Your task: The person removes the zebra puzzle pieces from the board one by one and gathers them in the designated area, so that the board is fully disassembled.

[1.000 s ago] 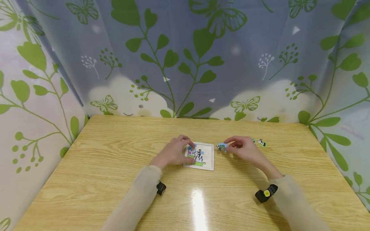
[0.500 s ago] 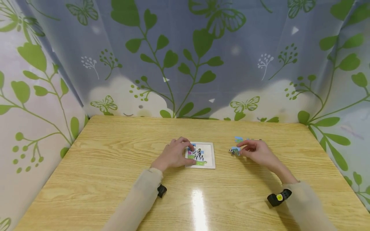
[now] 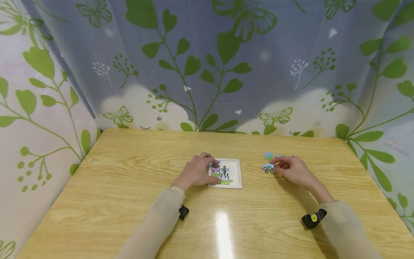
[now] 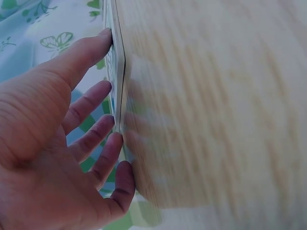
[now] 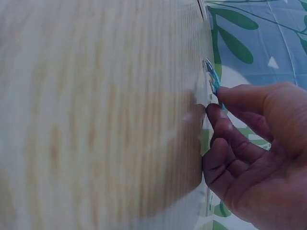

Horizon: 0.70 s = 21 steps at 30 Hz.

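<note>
In the head view, a square, white-bordered puzzle board [image 3: 238, 173] lies on the table, with zebra-print pieces fitted on its left and lower parts. My left hand [image 3: 198, 172] rests on the board's left side, thumb and index finger spread over the pieces. The left wrist view shows the left hand [image 4: 62, 129] from the palm side, its fingertips along the board's edge [image 4: 120, 67]. To the right of the board, my right hand [image 3: 292, 171] pinches a blue and green puzzle piece [image 3: 267, 168]. That piece [image 5: 212, 76] appears nearly edge-on in the right wrist view.
Just behind the right hand lies another blue and green puzzle piece [image 3: 268, 156], with more pieces partly hidden by the fingers. A wooden table [image 3: 129, 154] carries everything. A leaf-patterned curtain [image 3: 200, 90] stands along its back and sides.
My right hand has moved rightward, away from the board, with the puzzle piece in its fingers, uncovering a piece behind it. The left hand stays on the board.
</note>
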Each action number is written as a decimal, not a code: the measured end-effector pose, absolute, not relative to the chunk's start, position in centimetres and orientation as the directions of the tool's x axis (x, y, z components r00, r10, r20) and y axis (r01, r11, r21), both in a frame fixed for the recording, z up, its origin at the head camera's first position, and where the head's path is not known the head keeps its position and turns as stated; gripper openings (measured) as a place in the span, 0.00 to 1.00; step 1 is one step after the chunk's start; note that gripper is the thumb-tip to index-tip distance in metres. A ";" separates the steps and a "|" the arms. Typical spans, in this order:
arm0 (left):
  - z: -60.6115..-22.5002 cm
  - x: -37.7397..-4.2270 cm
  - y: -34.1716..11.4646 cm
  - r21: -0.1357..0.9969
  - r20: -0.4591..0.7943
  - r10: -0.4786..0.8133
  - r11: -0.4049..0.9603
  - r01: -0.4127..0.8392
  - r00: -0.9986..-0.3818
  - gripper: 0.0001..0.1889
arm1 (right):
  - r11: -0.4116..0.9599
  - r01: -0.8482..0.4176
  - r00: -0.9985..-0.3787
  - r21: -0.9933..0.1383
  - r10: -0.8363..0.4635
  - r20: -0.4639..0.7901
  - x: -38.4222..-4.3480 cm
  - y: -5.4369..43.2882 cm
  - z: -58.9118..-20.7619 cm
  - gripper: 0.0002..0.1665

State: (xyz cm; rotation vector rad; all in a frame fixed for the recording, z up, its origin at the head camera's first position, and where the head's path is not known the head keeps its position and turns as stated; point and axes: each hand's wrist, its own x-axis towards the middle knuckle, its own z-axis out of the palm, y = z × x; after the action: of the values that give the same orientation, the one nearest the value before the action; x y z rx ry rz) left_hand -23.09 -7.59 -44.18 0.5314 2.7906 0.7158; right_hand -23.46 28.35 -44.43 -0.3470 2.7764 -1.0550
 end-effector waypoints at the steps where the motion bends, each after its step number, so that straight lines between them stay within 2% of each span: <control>1: -44.2 -23.1 -7.6 0.502 -0.113 0.395 0.815 0.291 -0.912 0.25 | 0.734 -0.164 -0.962 -0.659 -0.266 -0.057 -23.5 28.3 -44.4 0.14; 11: -44.5 -23.2 -8.0 0.525 -0.111 0.406 0.799 0.294 -0.907 0.26 | 0.736 -0.154 -0.975 -0.660 -0.219 -0.016 -23.5 27.8 -44.2 0.16; 21: -44.5 -23.1 -7.9 0.520 -0.130 0.399 0.807 0.280 -0.908 0.29 | 0.669 -0.276 -0.943 -0.690 -0.327 0.059 -23.3 24.1 -43.9 0.14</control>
State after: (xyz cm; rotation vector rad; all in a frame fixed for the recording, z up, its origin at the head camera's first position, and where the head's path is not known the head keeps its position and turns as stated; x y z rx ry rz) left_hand -23.14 -7.87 -44.48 0.5268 2.7609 0.7409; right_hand -23.33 24.15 -43.94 -0.5078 2.8060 -1.1430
